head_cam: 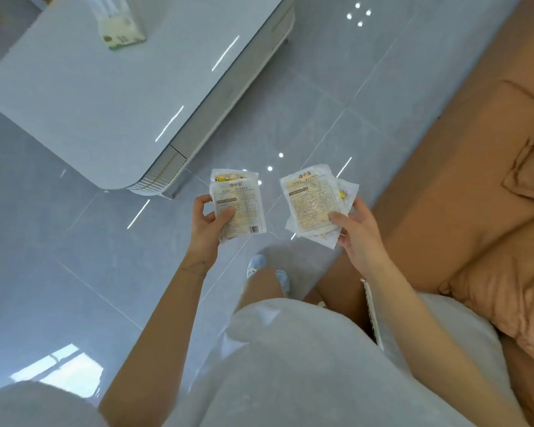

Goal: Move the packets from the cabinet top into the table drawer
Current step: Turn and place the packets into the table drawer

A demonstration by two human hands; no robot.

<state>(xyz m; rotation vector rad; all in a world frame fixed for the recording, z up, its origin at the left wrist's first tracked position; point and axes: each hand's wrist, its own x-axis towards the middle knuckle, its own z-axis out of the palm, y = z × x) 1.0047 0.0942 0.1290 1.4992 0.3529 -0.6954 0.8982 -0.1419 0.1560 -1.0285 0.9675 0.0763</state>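
Observation:
My left hand (205, 223) grips a small stack of pale packets (241, 201) with printed backs, held out over the grey floor. A second stack of the same packets (313, 201), fanned a little, is held by my right hand (356, 229). The low white table (99, 97) stands ahead and to the left. Its drawer front (170, 167) at the near corner is closed. The cabinet is not in view.
A green and white tissue pack (121, 32) sits on the table's far side. An orange sofa (475, 186) with cushions runs along the right. Glossy grey floor tiles (290, 112) lie between table and sofa. My feet (269, 269) show below.

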